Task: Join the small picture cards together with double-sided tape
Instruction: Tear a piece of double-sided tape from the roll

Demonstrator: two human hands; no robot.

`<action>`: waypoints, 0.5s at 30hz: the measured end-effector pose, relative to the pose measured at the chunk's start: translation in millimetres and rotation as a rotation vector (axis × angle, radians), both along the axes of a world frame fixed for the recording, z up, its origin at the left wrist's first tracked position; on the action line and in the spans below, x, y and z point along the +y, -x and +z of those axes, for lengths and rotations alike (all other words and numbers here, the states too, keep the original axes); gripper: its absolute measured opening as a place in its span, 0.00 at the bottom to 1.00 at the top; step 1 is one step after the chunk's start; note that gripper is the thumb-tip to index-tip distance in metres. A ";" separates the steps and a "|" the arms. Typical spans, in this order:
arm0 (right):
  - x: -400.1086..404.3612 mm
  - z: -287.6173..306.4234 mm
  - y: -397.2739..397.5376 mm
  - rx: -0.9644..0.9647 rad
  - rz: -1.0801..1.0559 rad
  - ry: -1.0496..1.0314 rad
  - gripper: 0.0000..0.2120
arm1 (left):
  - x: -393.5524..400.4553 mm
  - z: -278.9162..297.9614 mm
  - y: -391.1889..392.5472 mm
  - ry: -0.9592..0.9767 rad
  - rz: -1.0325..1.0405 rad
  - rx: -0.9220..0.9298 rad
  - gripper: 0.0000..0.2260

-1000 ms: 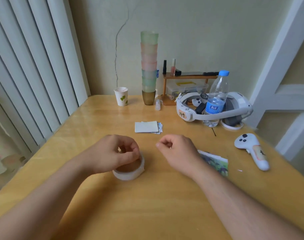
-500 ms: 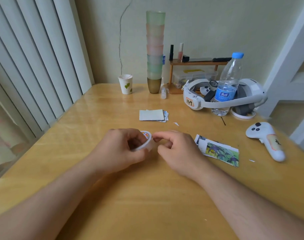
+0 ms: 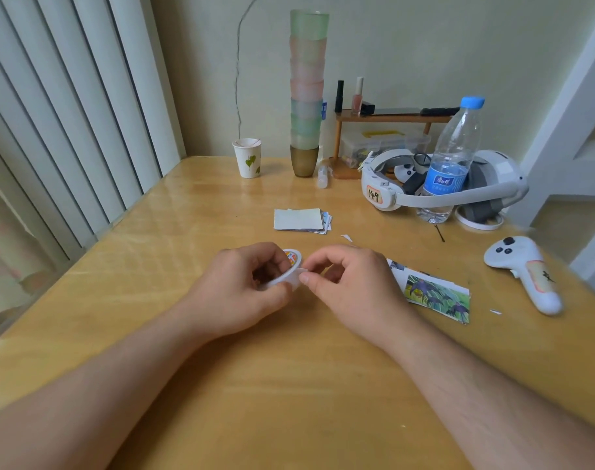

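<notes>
My left hand grips a white roll of double-sided tape, tilted up on its edge over the middle of the wooden table. My right hand pinches the loose end of the tape at the roll's rim between thumb and forefinger. A joined strip of picture cards with purple birds lies face up just right of my right hand. A small stack of cards lies face down farther back.
At the back stand a paper cup, a tall stack of coloured cups, a small wooden shelf, a white headset and a water bottle. A white controller lies at the right. Paper scraps dot the table.
My left hand lifted the tape roll from lying flat on the table and tilted it up. My right hand came in from the right and took hold of the tape end.
</notes>
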State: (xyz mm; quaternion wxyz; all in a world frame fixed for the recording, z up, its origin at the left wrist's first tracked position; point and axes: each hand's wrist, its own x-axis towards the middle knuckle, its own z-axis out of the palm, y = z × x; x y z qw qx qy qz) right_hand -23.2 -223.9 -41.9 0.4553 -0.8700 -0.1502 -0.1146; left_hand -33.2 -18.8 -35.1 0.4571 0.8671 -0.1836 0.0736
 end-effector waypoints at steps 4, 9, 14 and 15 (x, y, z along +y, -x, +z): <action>0.3 -0.3 0.1 -0.007 0.017 0.010 0.05 | 1.0 -0.8 -0.6 -0.032 -0.005 -0.025 0.05; 0.3 2.9 2.2 -0.086 0.010 0.006 0.05 | 1.3 -3.7 -4.1 -0.039 0.004 -0.072 0.07; 0.8 7.2 3.9 -0.248 0.031 0.042 0.05 | 1.6 -3.2 -6.3 -0.087 -0.053 -0.173 0.06; 0.9 7.4 4.0 -0.286 0.029 0.056 0.05 | 1.4 -4.0 -6.6 -0.085 -0.053 -0.181 0.05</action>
